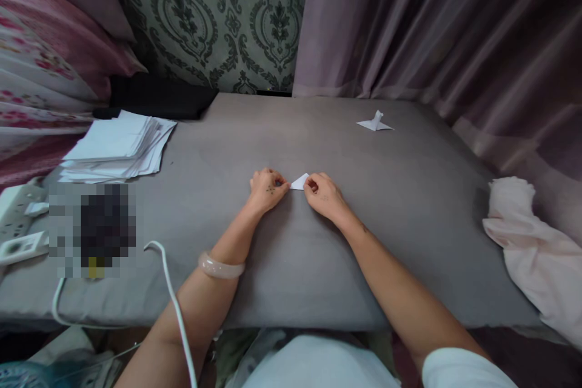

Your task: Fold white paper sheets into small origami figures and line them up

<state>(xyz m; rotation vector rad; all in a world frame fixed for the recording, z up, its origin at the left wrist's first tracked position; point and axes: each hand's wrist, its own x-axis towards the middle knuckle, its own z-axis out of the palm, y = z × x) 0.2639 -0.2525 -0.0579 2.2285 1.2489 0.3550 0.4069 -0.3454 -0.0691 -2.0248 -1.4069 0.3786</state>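
Note:
A small piece of folded white paper (299, 182), triangular in outline, lies between my two hands just over the grey cloth surface (291, 279). My left hand (269, 189) pinches at its left corner with thumb and forefinger together. On the opposite side, my right hand (324, 195) has its thumb and fingertips closed on the paper's right end. That end is partly hidden by the fingers. Farther back to the right stands a folded white paper figure (375, 123) with two flat wings, apart from both hands.
A stack of white paper sheets (113, 145) sits at the left, before a folded black cloth (159, 97). Power strips (20, 212) and a white cable (170, 291) lie left, near a blurred-out patch. Pale pink fabric (522, 236) is bunched at the right edge.

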